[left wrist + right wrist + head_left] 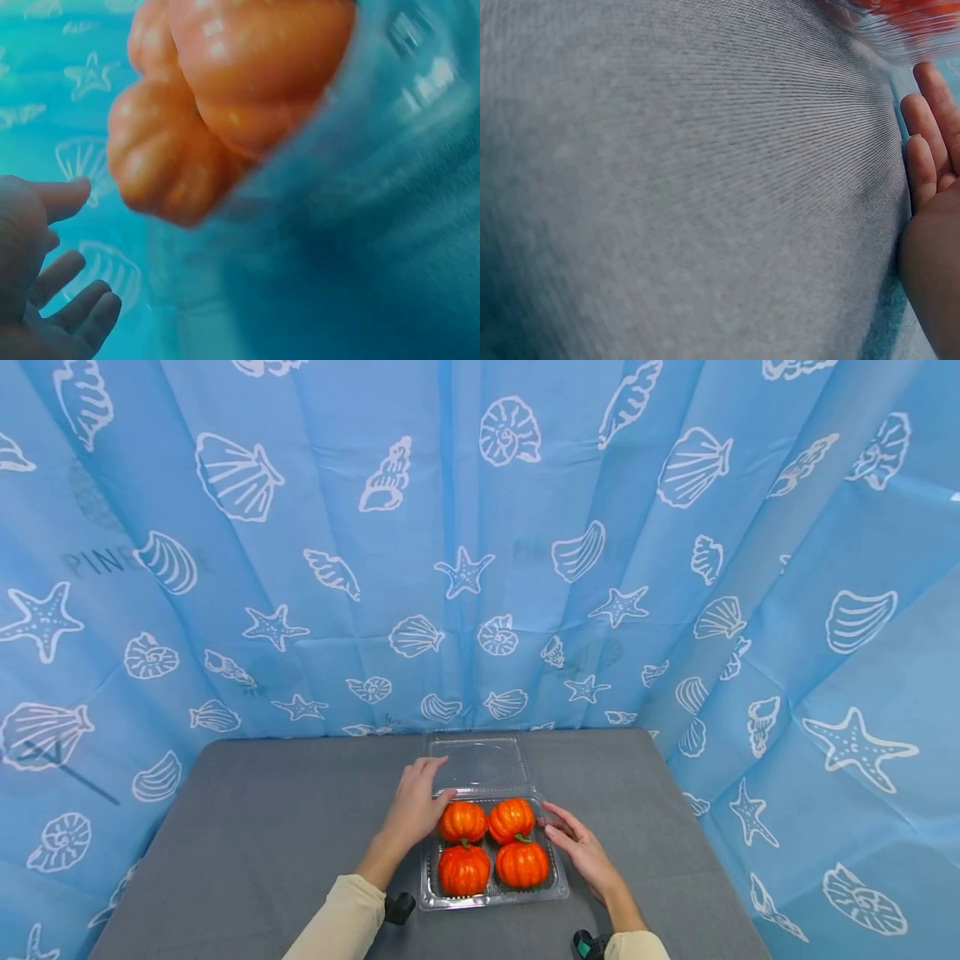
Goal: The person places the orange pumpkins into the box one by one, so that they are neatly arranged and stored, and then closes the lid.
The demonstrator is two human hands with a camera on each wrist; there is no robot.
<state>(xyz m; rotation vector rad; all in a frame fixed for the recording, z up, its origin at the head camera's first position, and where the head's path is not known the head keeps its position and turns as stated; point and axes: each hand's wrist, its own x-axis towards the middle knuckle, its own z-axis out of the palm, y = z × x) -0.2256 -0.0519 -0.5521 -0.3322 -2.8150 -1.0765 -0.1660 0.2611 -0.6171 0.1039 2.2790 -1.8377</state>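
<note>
Several small orange pumpkins (464, 870) sit in two rows inside a clear plastic clamshell container (491, 902). Its transparent lid (480, 762) is folded back, lying away from me. My left hand (412, 803) is at the container's back left corner, fingers reaching over toward the lid's left edge; in the left wrist view its fingers are spread and hold nothing. On the other side, my right hand (585, 852) is by the container's right wall, fingertips close to the rim. Whether those fingertips touch the plastic I cannot tell. The right wrist view shows its fingers fairly straight.
A grey cloth-covered table (300, 827) bears the container near its middle. Behind it and along the sides hangs a blue curtain (465, 527) with white shell and starfish prints. Dark wrist straps (399, 908) are worn at both cuffs.
</note>
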